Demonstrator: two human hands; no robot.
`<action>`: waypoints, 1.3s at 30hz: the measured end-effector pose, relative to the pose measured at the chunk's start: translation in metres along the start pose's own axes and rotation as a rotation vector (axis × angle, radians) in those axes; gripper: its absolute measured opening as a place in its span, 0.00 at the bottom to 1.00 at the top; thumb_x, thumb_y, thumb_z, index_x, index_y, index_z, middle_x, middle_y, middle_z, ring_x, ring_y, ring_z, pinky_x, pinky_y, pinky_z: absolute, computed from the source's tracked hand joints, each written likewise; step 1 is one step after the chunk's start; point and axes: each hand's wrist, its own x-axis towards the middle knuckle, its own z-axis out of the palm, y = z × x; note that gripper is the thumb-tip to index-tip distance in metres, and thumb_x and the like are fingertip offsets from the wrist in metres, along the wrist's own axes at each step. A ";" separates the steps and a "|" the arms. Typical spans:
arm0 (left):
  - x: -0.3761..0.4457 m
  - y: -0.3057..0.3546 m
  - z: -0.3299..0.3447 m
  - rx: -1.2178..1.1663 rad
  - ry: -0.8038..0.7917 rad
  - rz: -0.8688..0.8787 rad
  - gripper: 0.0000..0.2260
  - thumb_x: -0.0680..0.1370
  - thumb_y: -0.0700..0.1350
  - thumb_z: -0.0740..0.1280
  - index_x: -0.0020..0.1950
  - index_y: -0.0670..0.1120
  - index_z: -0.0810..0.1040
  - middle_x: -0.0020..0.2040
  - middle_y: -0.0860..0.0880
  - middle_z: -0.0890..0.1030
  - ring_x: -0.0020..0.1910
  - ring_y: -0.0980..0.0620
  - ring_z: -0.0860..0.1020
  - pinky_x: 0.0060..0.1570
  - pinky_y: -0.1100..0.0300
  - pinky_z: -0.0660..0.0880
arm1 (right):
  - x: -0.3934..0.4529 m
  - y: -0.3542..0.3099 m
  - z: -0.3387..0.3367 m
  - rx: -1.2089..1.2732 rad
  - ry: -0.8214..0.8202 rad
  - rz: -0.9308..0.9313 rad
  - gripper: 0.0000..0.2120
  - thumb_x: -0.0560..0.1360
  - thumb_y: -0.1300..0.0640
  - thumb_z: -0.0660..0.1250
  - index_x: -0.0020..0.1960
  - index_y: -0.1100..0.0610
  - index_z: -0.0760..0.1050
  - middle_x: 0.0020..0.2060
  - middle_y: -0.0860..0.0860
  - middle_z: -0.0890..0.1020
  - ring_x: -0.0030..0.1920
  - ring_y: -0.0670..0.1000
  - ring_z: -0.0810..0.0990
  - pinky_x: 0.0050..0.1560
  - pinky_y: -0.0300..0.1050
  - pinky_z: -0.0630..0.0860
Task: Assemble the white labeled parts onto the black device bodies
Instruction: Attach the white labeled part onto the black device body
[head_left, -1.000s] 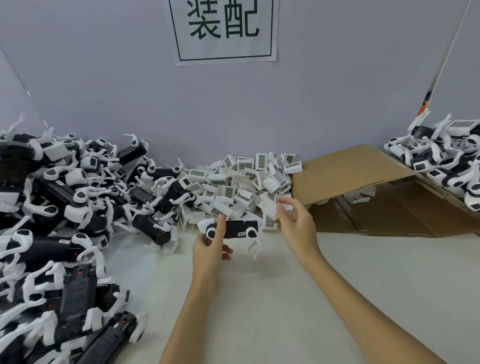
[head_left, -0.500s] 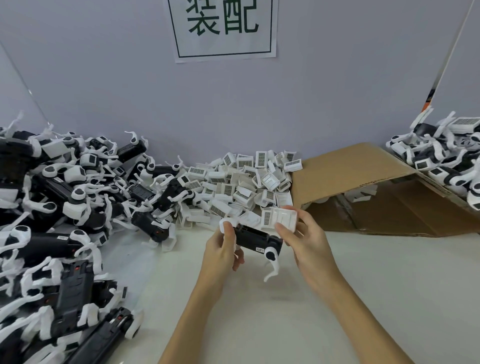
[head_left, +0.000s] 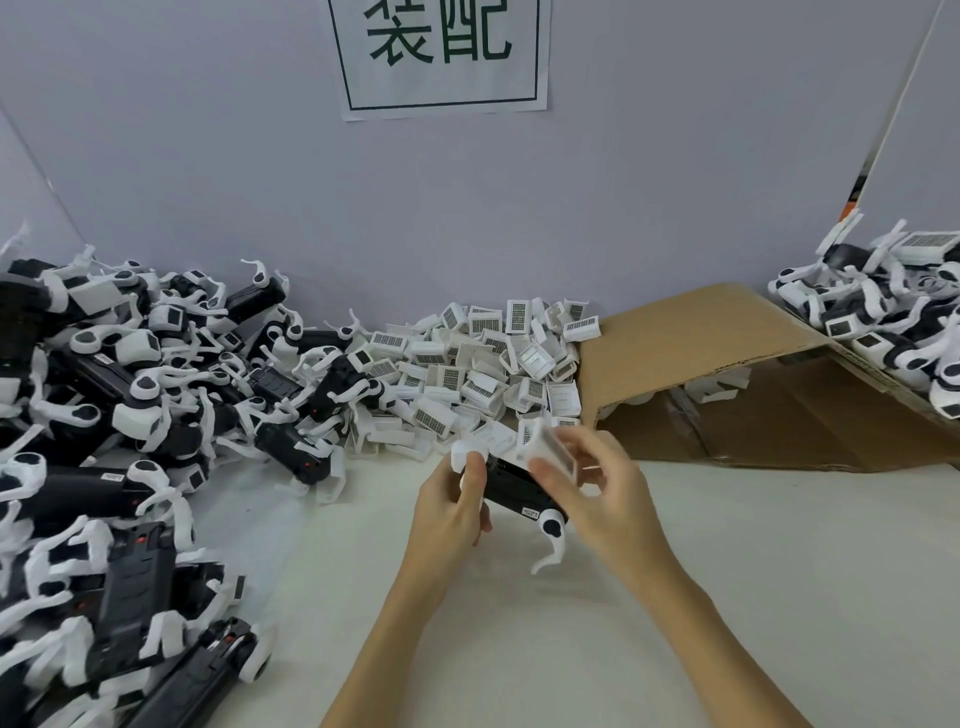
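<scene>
My left hand (head_left: 452, 512) grips one end of a black device body (head_left: 511, 493) with white legs, held just above the table's middle. My right hand (head_left: 592, 488) pinches a white labeled part (head_left: 545, 449) against the top of that body; the part looks blurred. One white leg (head_left: 551, 540) hangs below the body's right end. A heap of loose white labeled parts (head_left: 483, 364) lies against the back wall behind my hands.
A big pile of black device bodies with white legs (head_left: 119, 415) fills the left side. An open cardboard box (head_left: 727, 374) lies on its side at the right, with more bodies heaped (head_left: 893, 317) at the far right. A paper sign (head_left: 441, 52) hangs on the wall.
My left hand turned the black body so that it slants down to the right. My right hand brought the white part down from above the heap onto the body.
</scene>
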 end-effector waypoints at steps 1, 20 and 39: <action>-0.001 0.000 0.000 -0.002 -0.002 0.013 0.31 0.73 0.73 0.58 0.47 0.44 0.76 0.32 0.57 0.76 0.31 0.51 0.76 0.29 0.61 0.71 | -0.003 0.001 0.005 -0.090 -0.037 -0.042 0.25 0.72 0.30 0.73 0.62 0.45 0.81 0.52 0.44 0.80 0.53 0.44 0.81 0.53 0.33 0.75; -0.007 0.006 0.005 0.081 0.083 0.017 0.31 0.72 0.79 0.54 0.38 0.51 0.70 0.29 0.54 0.71 0.29 0.51 0.73 0.31 0.61 0.70 | -0.019 -0.003 0.039 -0.632 -0.021 -0.422 0.29 0.74 0.58 0.80 0.73 0.57 0.76 0.66 0.48 0.82 0.66 0.50 0.80 0.69 0.46 0.74; -0.006 0.008 0.005 0.090 0.141 -0.019 0.42 0.63 0.89 0.55 0.39 0.48 0.71 0.28 0.56 0.70 0.28 0.53 0.72 0.40 0.49 0.74 | -0.020 0.001 0.042 -0.675 0.076 -0.493 0.29 0.69 0.57 0.83 0.68 0.60 0.80 0.63 0.51 0.85 0.60 0.51 0.84 0.61 0.46 0.79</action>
